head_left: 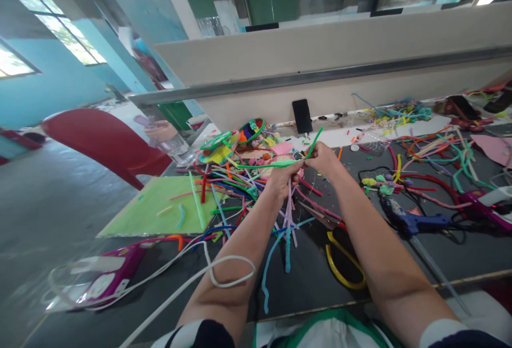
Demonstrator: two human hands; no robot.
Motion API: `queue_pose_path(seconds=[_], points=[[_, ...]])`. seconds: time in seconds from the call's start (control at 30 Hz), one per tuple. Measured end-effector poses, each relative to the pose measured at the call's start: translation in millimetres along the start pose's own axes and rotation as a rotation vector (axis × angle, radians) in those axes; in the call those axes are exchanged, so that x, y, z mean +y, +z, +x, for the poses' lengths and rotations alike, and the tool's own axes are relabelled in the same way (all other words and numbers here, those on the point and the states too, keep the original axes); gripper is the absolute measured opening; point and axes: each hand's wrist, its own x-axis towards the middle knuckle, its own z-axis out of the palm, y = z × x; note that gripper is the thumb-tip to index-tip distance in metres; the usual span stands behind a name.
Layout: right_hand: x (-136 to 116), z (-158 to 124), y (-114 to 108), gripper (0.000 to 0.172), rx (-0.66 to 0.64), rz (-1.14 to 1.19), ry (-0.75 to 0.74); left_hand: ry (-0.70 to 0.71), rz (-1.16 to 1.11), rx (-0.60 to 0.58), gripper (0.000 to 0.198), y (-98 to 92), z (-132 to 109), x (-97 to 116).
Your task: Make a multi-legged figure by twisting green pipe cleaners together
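Both my hands meet above the dark table point(460, 252), pinching a green pipe cleaner point(272, 164). My left hand point(283, 177) is closed on its long part, which runs off to the left. My right hand point(322, 157) is closed on the short end, which sticks up and to the right. Below my hands lies a tangle of coloured pipe cleaners point(236, 183). A few lilac and light blue ones point(287, 231) hang down under my left hand.
A green sheet point(160, 212) lies at left, a blue glue gun point(412, 221) and a purple one point(486, 207) at right. Yellow-handled scissors point(340, 262) lie between my forearms. A phone point(302, 116) leans on the partition. More pipe cleaners point(432, 151) spread right. A red chair point(104, 137) stands left.
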Motion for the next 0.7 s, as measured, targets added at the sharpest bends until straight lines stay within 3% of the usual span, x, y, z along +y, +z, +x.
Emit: queue_pose_path(seconds=[0.2, 0.37, 0.7], points=[[-3.4, -1.7, 1.3, 0.035, 0.018, -0.059, -0.044, 0.008, 0.001, -0.001, 0.037, 0.7, -2.9, 5.5], [-0.4, -0.6, 3.3, 0.043, -0.028, 0.076, -0.037, 0.003, -0.012, 0.022, 0.036, 0.4, -1.4, 6.8], [0.2, 0.8, 3.7, 0.039, 0.04, 0.146, 0.006, 0.019, 0.012, 0.04, 0.038, -0.9, 1.6, 1.6]])
